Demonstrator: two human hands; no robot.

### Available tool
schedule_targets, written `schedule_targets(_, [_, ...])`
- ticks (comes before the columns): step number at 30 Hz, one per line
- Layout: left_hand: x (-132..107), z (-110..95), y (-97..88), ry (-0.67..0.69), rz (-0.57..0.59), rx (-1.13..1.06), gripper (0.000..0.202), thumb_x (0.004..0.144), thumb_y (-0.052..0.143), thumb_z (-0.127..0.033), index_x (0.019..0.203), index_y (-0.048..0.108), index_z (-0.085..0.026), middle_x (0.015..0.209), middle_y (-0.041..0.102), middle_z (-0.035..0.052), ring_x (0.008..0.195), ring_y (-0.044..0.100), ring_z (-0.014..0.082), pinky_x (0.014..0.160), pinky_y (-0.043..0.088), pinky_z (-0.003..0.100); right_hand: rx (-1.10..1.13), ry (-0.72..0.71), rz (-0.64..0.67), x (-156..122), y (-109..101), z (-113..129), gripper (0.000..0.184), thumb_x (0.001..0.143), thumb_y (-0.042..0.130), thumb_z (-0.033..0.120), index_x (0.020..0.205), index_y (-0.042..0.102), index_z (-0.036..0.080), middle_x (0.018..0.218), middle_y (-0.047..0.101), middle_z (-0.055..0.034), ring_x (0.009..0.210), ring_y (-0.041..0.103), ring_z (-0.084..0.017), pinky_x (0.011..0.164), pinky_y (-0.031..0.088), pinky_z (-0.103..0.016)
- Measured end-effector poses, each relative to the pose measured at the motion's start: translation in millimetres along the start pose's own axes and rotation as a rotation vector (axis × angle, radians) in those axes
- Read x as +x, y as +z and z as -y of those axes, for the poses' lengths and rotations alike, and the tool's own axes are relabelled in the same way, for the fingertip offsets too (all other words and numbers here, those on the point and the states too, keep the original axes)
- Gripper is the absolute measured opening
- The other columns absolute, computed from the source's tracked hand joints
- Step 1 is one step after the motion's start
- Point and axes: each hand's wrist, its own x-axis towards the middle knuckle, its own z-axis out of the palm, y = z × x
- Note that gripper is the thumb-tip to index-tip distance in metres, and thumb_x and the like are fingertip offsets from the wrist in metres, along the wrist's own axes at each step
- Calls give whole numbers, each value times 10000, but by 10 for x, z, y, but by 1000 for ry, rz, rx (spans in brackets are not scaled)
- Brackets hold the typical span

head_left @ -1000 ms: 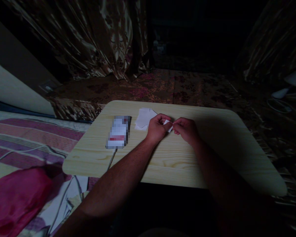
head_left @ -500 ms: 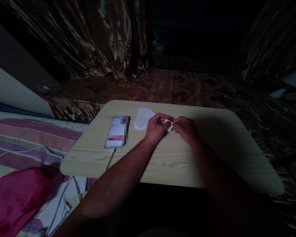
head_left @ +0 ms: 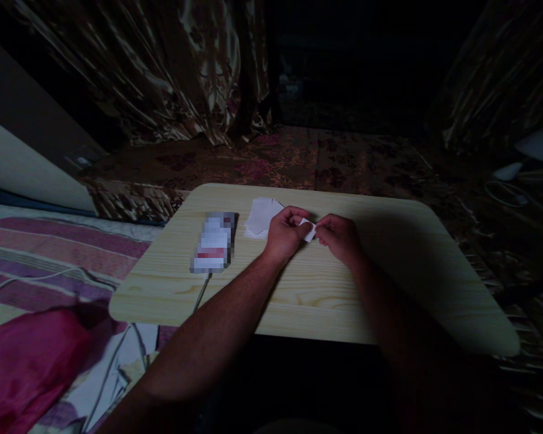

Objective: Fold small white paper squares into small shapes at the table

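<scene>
A small white piece of paper [head_left: 308, 233] is pinched between the thumb and fingers of my left hand [head_left: 286, 234], just above the wooden table. My right hand [head_left: 340, 235] closes its fingertips on the right edge of the same paper. Part of the paper is covered by my left thumb. Just behind and left of my left hand lies a loose stack of white paper sheets [head_left: 261, 215], partly hidden by that hand.
A phone [head_left: 212, 241] with a cable [head_left: 203, 293] lies on the left of the light wooden table [head_left: 326, 301]. A striped bed cover [head_left: 63, 241] and a pink bag-like item [head_left: 31, 367] are at the left. Patterned curtains [head_left: 208, 72] hang behind; a white lamp [head_left: 540, 144] stands far right.
Almost nothing differs. Both hands keep their grip on the small paper, with only a very slight shift of the fingers and the view.
</scene>
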Motion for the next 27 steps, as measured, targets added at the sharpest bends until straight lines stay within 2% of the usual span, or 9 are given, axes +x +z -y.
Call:
schedule_targets(13, [7,29,-8,15,19,78,273,613,757,-205,858,644,-164,677,637,-11,537,533,84,521,409,217,-102,-64,-38,1,7,-48,125,736,606,315,716,607,192,558,590,17,530,532,-131,514,389,-238])
schedule_targets(19, [0,17,13,-104,15,-94,296,581,803,-228,818,643,-148,683,661,1,575,573,95,583,445,234,-109,-88,-94,1,10,-22,129,733,611,326,726,623,198,582,599,14,548,538,-136,515,390,-237])
schedule_targets(22, [-5,12,20,-117,20,-150,257,584,810,-237,744,636,-137,672,660,5,575,572,89,596,444,235,-126,-96,-101,-1,7,-11,119,738,601,314,734,633,200,588,603,13,555,542,-136,519,393,-235])
schedule_targets(27, [-4,2,26,-160,-2,-218,239,585,807,-237,734,652,-134,691,681,20,599,592,102,618,455,247,-140,-87,-102,-10,16,0,142,756,594,334,740,634,198,590,608,10,561,549,-140,525,401,-236])
